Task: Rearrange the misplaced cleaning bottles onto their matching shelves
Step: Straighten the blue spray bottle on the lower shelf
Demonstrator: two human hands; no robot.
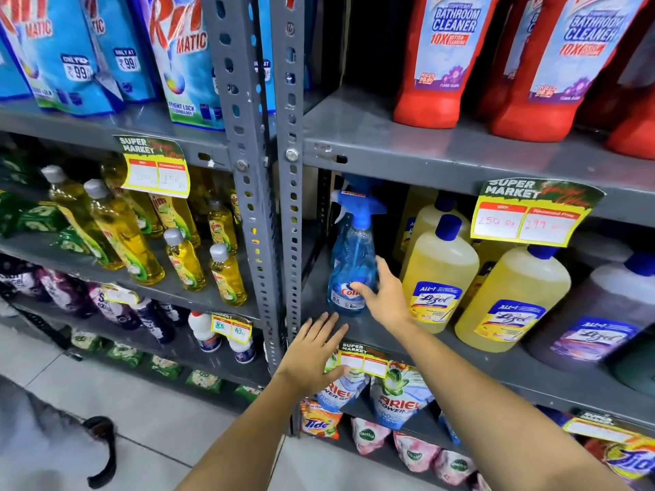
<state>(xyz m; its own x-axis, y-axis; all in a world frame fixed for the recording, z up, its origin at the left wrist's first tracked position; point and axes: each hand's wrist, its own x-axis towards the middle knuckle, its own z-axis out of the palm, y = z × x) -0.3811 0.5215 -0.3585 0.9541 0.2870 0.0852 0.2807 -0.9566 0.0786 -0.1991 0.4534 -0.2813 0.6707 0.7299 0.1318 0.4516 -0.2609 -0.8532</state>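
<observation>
right hand (384,295) grip open, touching the upright blue spray bottle (352,264) mid-frame, nearer than the open left hand (312,352) lower down.

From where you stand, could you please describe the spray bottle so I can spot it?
Find the grey upright post. On the shelf just right of it stands the spray bottle: clear blue with a trigger, unlike the yellow jugs beside it.

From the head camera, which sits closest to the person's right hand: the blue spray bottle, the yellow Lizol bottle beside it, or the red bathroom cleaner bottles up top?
1. Blue spray bottle: touching the right hand, on its left.
2. Yellow Lizol bottle: just right of the hand, same shelf.
3. Red bathroom cleaner bottles: shelf above, farthest.
</observation>
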